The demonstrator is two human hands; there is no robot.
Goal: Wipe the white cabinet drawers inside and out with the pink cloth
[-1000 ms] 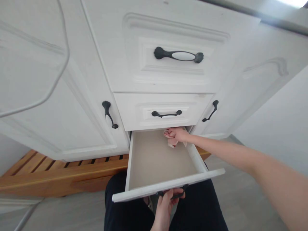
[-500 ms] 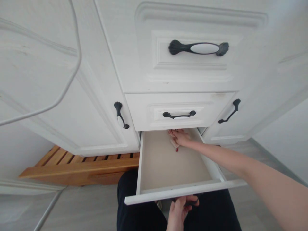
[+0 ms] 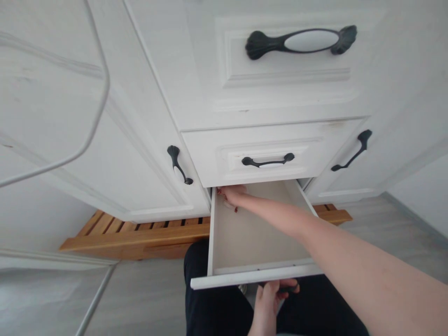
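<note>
A white drawer (image 3: 266,275) is pulled out low in the cabinet, and its pale inside bottom shows. My right hand (image 3: 231,193) reaches deep into it, at the back left corner. Pinned under that hand against the drawer bottom is a pale cloth (image 3: 231,206) with red bits at its edge; part of it is covered by my fingers. Below the drawer front, my left hand (image 3: 271,294) is curled around the dark drawer handle (image 3: 289,288), which is mostly hidden.
Above are two closed drawers with a large dark handle (image 3: 301,41) and a smaller handle (image 3: 268,161). Cabinet doors with handles flank them. A slatted wooden bench (image 3: 140,245) runs under the cabinet. A white cable (image 3: 100,112) hangs at left. My knees are beneath the drawer.
My right hand has slid with the cloth from the middle back of the drawer leftward into the back left corner. The left hand stays at the handle. The view has shifted slightly.
</note>
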